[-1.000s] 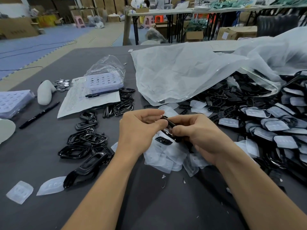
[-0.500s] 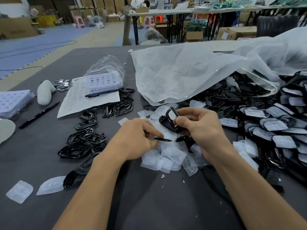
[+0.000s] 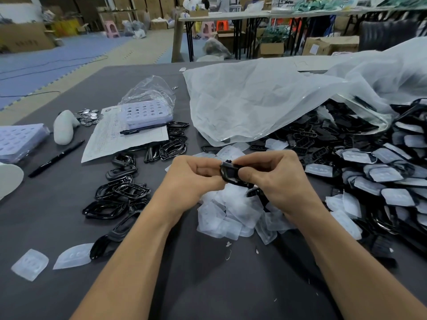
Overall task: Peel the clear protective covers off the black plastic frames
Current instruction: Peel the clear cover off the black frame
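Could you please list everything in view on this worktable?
held frame: one, black, between both hands at centre.
bare frames: a heap, black, left of the hands.
covered frames: many, black under clear covers, heaped at right.
removed covers: a heap, cloudy clear, beneath the hands; two more front left.
plastic bag: one, cloudy white, draped far right.
paper sheet: one, white, far left.
pens: two, black, one on the sheet, one left of it.
trays: two, lilac, one on the sheet, one at left edge.
metal discs: small heap, silver, beside the sheet.
table: one, dark grey.
left hand: one, pinches the held frame.
right hand: one, holds the held frame.
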